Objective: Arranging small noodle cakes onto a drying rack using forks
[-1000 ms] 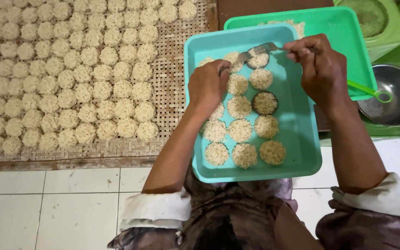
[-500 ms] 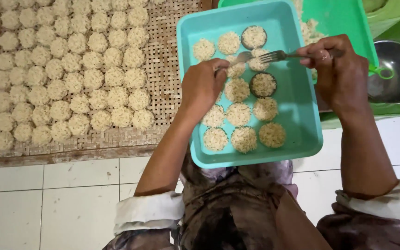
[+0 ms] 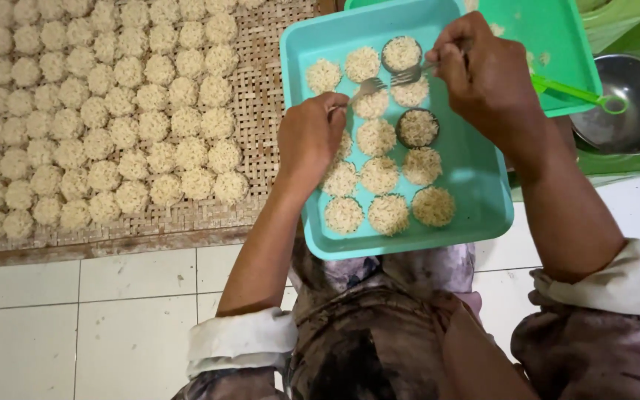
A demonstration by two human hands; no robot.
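Observation:
A teal tray rests on my lap and holds several round, flat rice cakes. Two of them sit in dark ring moulds, one at the tray's far edge and one in the middle. My left hand lies over the tray's left side, closed on a fork whose tines touch a cake. My right hand grips a second fork, its tines between the far mould and the cake below it.
A woven bamboo mat on the left carries several rows of the same rice cakes. Behind the teal tray is a green tray with a green-handled scoop, and a metal bowl stands at the right. White floor tiles lie below.
The view has closed in on the tray. My right hand's fork has slid left and down between the cakes, and a fork now shows in my left hand.

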